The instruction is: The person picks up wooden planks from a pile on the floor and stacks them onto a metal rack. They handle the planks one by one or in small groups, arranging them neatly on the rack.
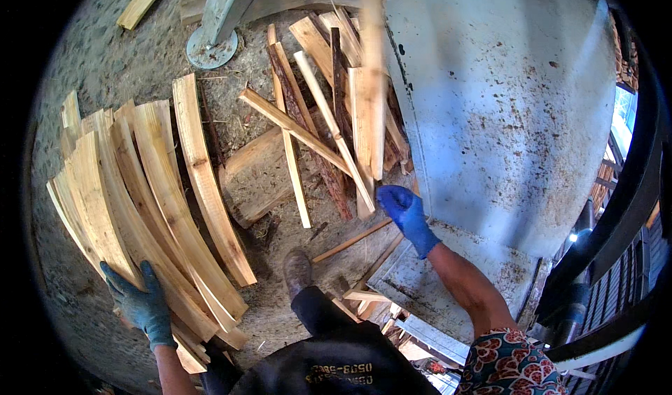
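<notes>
My left hand [142,304], in a dark teal glove, is at the near end of a pale wooden plank [98,202]. Its thumb and fingers span the plank's two edges. That plank lies on top of a row of similar planks [164,164] on the left. My right hand [408,218], in a blue glove, is closed beside the metal panel. Just beyond its fingertips stands a plank [369,94], blurred toward its upper end. Whether the fingers touch it is hidden.
Loose wooden strips [290,129] lie crosswise on the ground ahead, near a thick wooden block [255,174]. A worn, pale metal panel [490,115] rises at right. A metal post foot [211,48] stands at the far left. My boot [297,269] is between the wood piles.
</notes>
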Motion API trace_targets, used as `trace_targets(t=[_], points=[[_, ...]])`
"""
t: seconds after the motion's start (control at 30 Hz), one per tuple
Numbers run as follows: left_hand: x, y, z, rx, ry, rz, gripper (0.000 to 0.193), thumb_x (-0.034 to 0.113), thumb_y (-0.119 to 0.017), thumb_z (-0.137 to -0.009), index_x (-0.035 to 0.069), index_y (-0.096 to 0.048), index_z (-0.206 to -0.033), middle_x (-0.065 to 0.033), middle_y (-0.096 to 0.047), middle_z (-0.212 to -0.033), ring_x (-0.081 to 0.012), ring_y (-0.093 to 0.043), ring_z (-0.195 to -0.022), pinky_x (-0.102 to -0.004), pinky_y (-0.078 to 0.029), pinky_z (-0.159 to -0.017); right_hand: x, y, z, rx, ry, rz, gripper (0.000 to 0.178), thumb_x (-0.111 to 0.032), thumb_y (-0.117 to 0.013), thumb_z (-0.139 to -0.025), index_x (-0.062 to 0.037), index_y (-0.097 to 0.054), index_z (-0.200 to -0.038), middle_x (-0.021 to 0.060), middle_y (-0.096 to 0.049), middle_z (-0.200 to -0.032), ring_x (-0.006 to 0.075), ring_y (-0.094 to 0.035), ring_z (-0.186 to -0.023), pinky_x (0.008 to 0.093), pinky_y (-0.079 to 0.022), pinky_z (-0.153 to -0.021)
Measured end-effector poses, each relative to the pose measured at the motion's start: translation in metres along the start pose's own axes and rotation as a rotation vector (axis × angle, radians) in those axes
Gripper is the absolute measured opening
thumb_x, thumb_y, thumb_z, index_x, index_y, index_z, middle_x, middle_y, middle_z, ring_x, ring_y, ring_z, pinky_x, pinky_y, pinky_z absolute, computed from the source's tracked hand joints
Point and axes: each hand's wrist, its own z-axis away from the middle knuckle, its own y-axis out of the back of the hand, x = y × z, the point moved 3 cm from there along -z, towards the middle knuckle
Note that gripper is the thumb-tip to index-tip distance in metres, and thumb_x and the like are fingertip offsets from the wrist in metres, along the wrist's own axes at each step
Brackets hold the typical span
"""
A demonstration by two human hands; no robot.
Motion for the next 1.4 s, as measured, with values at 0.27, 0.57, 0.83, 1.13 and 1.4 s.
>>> trace_targets(t=[0.27,0.57,0.83,1.13,1.4], points=[[-0.005,0.0,-0.001,-0.018,0.005,0.031,0.078,0.046,-0.059,-0.083,0.005,-0.026,-0.139,-0.0247,-0.036,-0.136,-0.0392,-0.041,-0.121,-0.0455,-0.04,-0.096,-0.022,-0.029,-0.091,0.135,0.201,0.231,0.062,-0.022,-0.075,-0.074,0.0047,-0.047,-0.122,0.0098,-0.063,-0.093,0.0157,-0.058,-0.082,0.0285,-0.048,-0.073],[-0.001,0.001,0.001,0.006,-0.008,0.037,0.078,0.043,-0.06,-0.083,0.003,-0.024,-0.14,-0.0249,-0.034,-0.137,-0.0381,-0.038,-0.124,-0.0448,-0.035,-0.101,-0.042,-0.043,-0.123,0.267,0.409,0.845,0.076,-0.038,-0.074,-0.069,0.0052,-0.046,-0.124,0.0266,-0.056,-0.113,0.0367,-0.056,-0.105,0.0376,-0.046,-0.089],[-0.007,-0.003,0.003,0.001,-0.041,0.027,0.079,0.042,-0.059,-0.084,0.002,-0.021,-0.14,-0.0239,-0.031,-0.139,-0.0378,-0.036,-0.126,-0.0443,-0.033,-0.103,0.061,-0.009,-0.057,0.204,0.294,0.501,0.061,-0.036,-0.076,-0.069,-0.0021,-0.054,-0.114,0.0206,-0.064,-0.093,0.0353,-0.063,-0.085,0.0417,-0.049,-0.072],[-0.003,-0.002,-0.003,0.037,-0.119,0.025,0.079,0.043,-0.059,-0.084,-0.001,-0.024,-0.139,-0.0252,-0.032,-0.138,-0.0375,-0.035,-0.126,-0.0443,-0.031,-0.103,0.097,-0.022,-0.103,0.454,0.002,0.834,0.059,-0.027,-0.079,-0.062,-0.0011,-0.052,-0.108,0.0237,-0.063,-0.091,0.0377,-0.063,-0.083,0.0433,-0.05,-0.069],[-0.011,-0.005,0.0,0.019,-0.01,0.037,0.078,0.044,-0.06,-0.082,0.012,-0.022,-0.142,-0.0249,-0.037,-0.134,-0.0417,-0.043,-0.119,-0.0495,-0.043,-0.092,0.018,0.017,0.025,0.077,-0.082,-0.214,0.046,-0.001,-0.072,-0.072,0.0004,-0.052,-0.112,0.0119,-0.06,-0.102,0.022,-0.059,-0.088,0.0377,-0.05,-0.082]])
